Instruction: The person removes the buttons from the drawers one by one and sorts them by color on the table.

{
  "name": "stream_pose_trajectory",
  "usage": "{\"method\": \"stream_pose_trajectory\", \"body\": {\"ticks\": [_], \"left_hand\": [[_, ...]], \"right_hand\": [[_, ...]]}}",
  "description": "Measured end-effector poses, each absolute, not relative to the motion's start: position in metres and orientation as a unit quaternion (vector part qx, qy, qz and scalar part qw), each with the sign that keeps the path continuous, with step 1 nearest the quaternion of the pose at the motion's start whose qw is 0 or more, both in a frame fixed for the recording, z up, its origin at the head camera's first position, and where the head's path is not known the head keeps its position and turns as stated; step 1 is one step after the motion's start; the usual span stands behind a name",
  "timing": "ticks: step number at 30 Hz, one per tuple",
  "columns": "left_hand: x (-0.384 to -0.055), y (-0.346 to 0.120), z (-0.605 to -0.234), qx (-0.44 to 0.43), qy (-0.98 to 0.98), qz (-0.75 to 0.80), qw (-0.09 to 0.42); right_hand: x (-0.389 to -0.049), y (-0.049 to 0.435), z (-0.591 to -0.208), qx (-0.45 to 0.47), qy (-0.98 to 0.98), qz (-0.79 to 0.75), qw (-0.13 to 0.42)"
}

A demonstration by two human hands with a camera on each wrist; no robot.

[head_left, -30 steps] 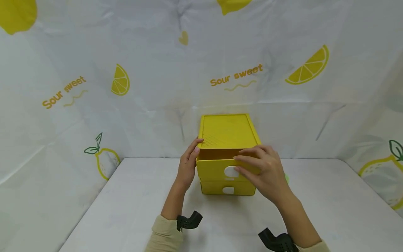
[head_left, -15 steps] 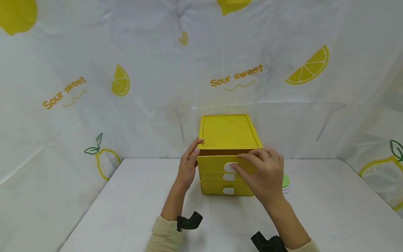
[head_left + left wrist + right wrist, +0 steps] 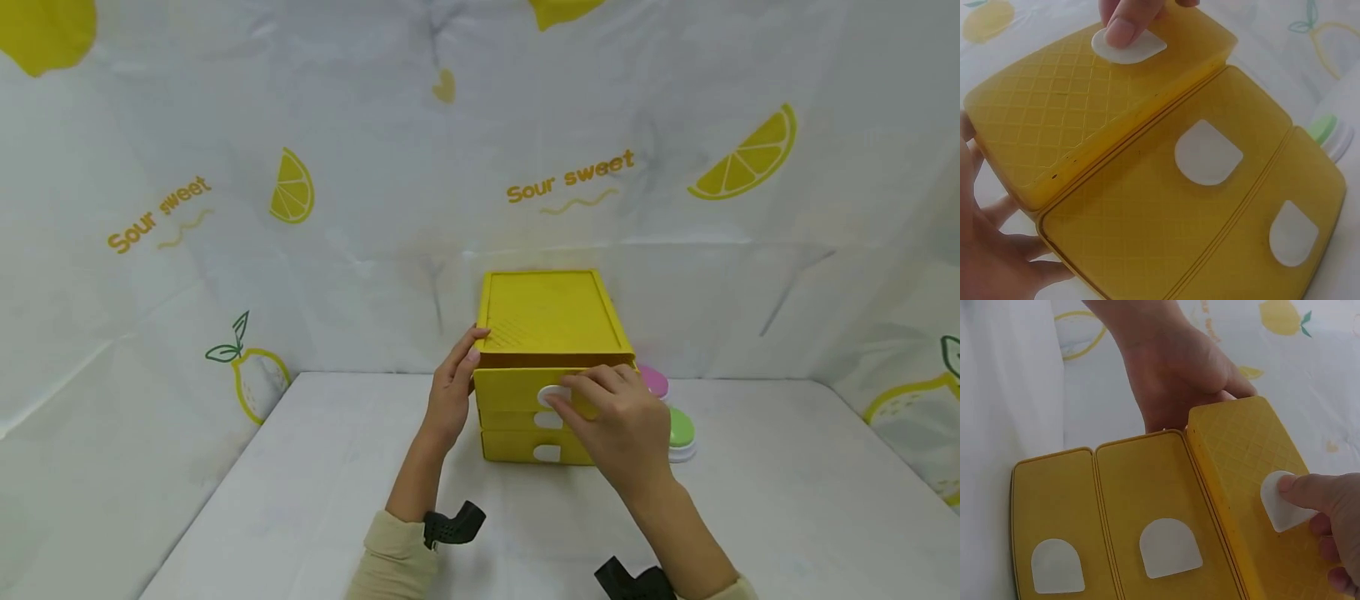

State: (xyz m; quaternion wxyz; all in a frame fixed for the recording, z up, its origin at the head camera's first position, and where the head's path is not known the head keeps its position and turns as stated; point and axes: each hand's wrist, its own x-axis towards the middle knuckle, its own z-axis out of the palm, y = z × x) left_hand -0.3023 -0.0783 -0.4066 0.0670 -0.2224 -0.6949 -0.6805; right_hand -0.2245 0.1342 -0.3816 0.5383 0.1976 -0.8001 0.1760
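A yellow drawer unit [image 3: 551, 312] stands on the table, its top drawer [image 3: 502, 390] pulled out a little under the lid. My left hand [image 3: 450, 392] rests along the unit's left side, fingers extended against the wall, as the left wrist view also shows. At the top drawer's white handle [image 3: 1282, 503] is my right hand [image 3: 622, 417], thumb on the handle and the other fingers curled at the drawer's front and top edge. Below it, the middle drawer [image 3: 1147, 200] and bottom drawer [image 3: 1260, 269] sit flush, each with a white handle. The drawer's inside is hidden.
Right of the unit lie a round green-topped thing [image 3: 681, 429] with a white base and, farther back, a pink-topped one [image 3: 654, 382]. A white lemon-print cloth [image 3: 375, 275] hangs behind the white table [image 3: 322, 483].
The top drawer has slid inward, narrowing the gap under the lid and uncovering the middle drawer's handle. My right hand moved with it; the round things came into view. The left hand stays put.
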Motion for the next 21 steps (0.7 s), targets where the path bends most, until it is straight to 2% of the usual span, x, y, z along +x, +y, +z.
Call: {"method": "stream_pose_trajectory", "body": {"ticks": [15, 21], "left_hand": [[-0.305, -0.079, -0.409, -0.231, -0.687, -0.686, 0.063], [-0.305, -0.080, -0.407, -0.243, -0.687, -0.681, 0.066]], "right_hand": [[-0.240, 0.130, -0.392, 0.172, -0.807, 0.222, 0.519], [-0.246, 0.132, -0.398, 0.164, -0.816, 0.254, 0.493]]}}
